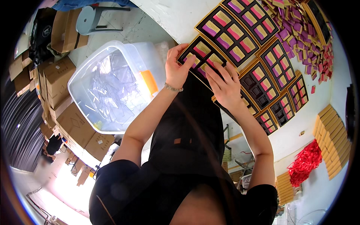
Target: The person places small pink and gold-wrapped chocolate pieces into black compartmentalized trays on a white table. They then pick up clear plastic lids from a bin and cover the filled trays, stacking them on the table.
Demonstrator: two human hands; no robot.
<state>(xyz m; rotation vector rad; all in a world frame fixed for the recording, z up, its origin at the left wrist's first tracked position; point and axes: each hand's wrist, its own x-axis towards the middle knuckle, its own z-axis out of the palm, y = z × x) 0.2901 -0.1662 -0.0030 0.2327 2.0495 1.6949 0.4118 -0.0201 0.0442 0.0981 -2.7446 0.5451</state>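
A pale worktop [168, 22] is covered along one side by black, gold-edged trays [279, 80], some fully filled with purple, pink and gold packs and some only partly. Beyond them, loose small packs [300, 45] are heaped. At the worktop's near edge, one tray [204, 60] is flanked by both hands, its packs partly covered. By the left hand [177, 69], the tray's left end is met, with thumb and fingers parted and the thumb laid over a pack. By the right hand [227, 88], slightly spread, bent fingers are held over the opposite side; whether anything is pinched by either hand cannot be told. On the left, clear sheets [112, 88] are held in a translucent bin [83, 73].
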